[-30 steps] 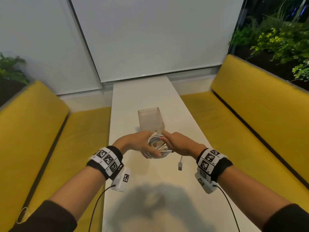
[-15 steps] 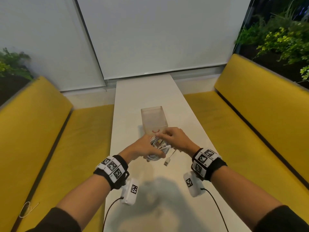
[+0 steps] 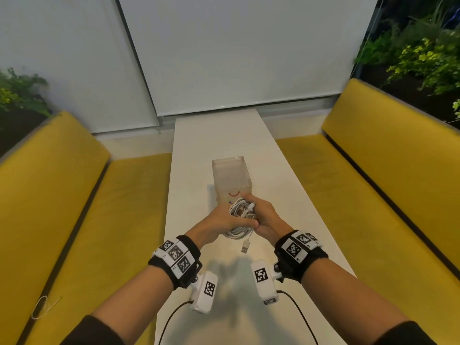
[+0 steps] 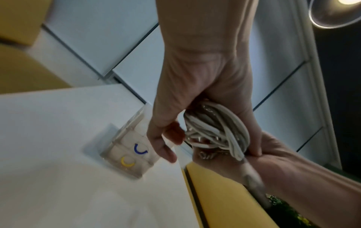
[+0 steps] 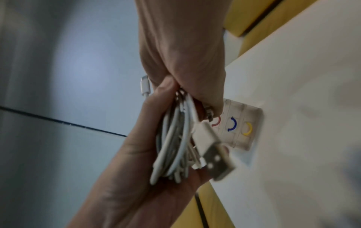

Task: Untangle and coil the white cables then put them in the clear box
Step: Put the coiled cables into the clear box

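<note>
A coil of white cables point(image 3: 239, 218) is held just above the white table point(image 3: 286, 185), in front of the clear box point(image 3: 231, 176). My left hand point(image 3: 222, 220) grips the coil's left side, thumb across its front. My right hand point(image 3: 262, 212) grips the right side, fingers curled over the top by a small white plug point(image 3: 251, 206). A USB plug point(image 3: 245, 249) dangles below the coil. In the left wrist view the coil point(image 4: 216, 131) sits between both hands, the box point(image 4: 126, 148) beyond. The right wrist view shows the coil point(image 5: 173, 138) and USB plug point(image 5: 213, 158) close up.
The clear box is open-topped with red, blue and yellow arc marks point(image 5: 232, 124) on its near wall. Yellow benches point(image 3: 74, 220) point(image 3: 373, 207) run along both long sides of the narrow table. White blinds point(image 3: 236, 51) hang behind its far end.
Both hands have carried the coil forward up to the box and closed in on it. The loose end that stuck out to the right now lies against the coil, its USB plug hanging below.
</note>
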